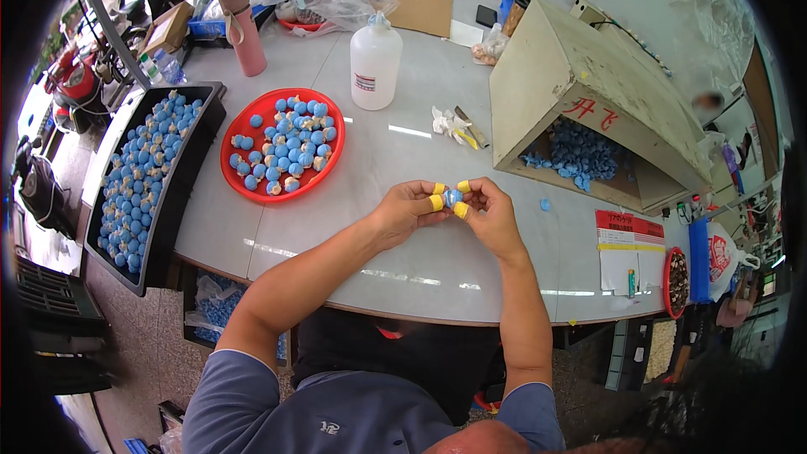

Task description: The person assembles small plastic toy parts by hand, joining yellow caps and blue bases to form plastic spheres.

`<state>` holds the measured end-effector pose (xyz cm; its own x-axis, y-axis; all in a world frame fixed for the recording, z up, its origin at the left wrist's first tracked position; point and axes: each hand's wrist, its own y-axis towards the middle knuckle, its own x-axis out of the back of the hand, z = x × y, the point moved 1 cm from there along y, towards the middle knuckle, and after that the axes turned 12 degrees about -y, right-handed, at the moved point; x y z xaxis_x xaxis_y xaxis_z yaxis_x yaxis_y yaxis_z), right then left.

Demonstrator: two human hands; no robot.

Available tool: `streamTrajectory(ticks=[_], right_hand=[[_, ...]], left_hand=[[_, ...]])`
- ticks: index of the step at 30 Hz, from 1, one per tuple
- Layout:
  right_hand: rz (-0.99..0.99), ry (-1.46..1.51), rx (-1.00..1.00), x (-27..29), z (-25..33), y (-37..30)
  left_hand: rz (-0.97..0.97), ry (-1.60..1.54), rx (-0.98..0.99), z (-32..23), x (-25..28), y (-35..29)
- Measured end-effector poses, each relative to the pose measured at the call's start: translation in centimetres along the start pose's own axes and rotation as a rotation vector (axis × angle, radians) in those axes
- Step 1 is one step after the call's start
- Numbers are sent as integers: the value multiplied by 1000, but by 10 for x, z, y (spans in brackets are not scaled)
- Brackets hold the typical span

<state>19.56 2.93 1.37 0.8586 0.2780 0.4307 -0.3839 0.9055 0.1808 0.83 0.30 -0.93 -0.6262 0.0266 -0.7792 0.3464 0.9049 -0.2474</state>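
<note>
Over the table's near middle, my left hand (409, 211) and my right hand (489, 214) meet fingertip to fingertip. Both are closed in a pinch on one small blue piece (452, 197), partly covered by the fingers. Yellow wraps cover several fingertips on both hands. Left of my hands stands a round red tray (230, 170) holding many small blue balls (293, 141) with cream-coloured bits on them. Farther left, a long black tray (159, 234) is filled with similar blue balls. To the right, an open-fronted beige box (545, 59) contains a pile of blue pieces (580, 150).
A white plastic bottle (376, 63) and a pink flask (244, 34) stand at the back. Crumpled tissue (450, 124) lies beyond my hands. A loose blue scrap (545, 204) is near the box. Red-and-white sheets (629, 231) and a small red basket (675, 282) are at the right.
</note>
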Motion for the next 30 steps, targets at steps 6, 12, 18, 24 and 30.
streamTrajectory(ticks=[6,12,18,24,30], right_hand=[[-13,-100,62,2,2,0],[-8,-112,62,1,0,-1],[-21,-139,55,-1,4,-1],[-23,-200,107,-1,1,-2],[-10,-96,76,-2,0,-1]], left_hand=[[3,50,-17,1,4,1],[-1,82,-40,2,3,1],[-23,121,-68,4,8,3],[-5,210,-122,6,10,5],[-4,183,-76,4,11,4]])
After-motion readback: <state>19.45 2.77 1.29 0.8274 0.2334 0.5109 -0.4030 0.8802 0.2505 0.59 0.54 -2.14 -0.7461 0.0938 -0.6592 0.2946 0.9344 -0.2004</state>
